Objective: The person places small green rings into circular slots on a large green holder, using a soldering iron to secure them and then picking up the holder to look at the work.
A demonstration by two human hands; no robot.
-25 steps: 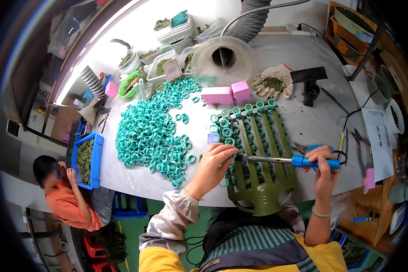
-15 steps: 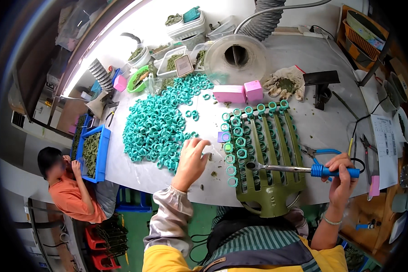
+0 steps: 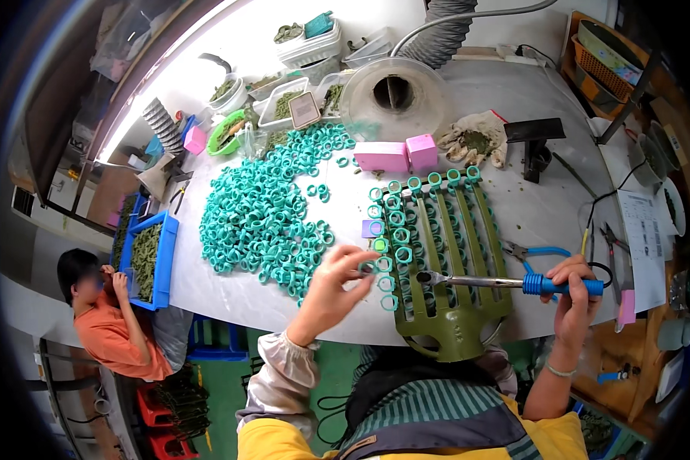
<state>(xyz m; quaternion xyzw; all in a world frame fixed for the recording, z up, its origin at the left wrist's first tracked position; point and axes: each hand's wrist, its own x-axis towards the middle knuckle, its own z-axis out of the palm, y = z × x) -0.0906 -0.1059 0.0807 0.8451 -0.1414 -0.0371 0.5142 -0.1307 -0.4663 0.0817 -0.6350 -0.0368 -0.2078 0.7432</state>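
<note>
My right hand [image 3: 573, 287] grips the blue handle of an electric soldering iron [image 3: 483, 282]. The metal shaft points left, and its dark, scoop-like tip hangs over an olive-green slotted rack [image 3: 458, 326]. Teal rings [image 3: 388, 284] stand in rows along the rack's bars and left side. Beside that left column is my left hand [image 3: 333, 287], thumb and fingers bent toward each other. A small dark bit seems to sit between its fingertips, too small to name. A large heap of loose teal rings [image 3: 257, 215] lies to the left of the rack.
Pink blocks [image 3: 381, 157], a stained glove [image 3: 475, 140] and a black stand [image 3: 535, 146] lie behind the rack. Blue-handled pliers [image 3: 540, 251] rest at its right. A round extraction hood [image 3: 395, 96] and tubs [image 3: 284, 107] stand farther back. A person in orange [image 3: 123, 330] sits at the left.
My left hand has moved right, from near the ring heap to the rack's left column, and its fingers have drawn closer together. The soldering iron has stayed over the rack.
</note>
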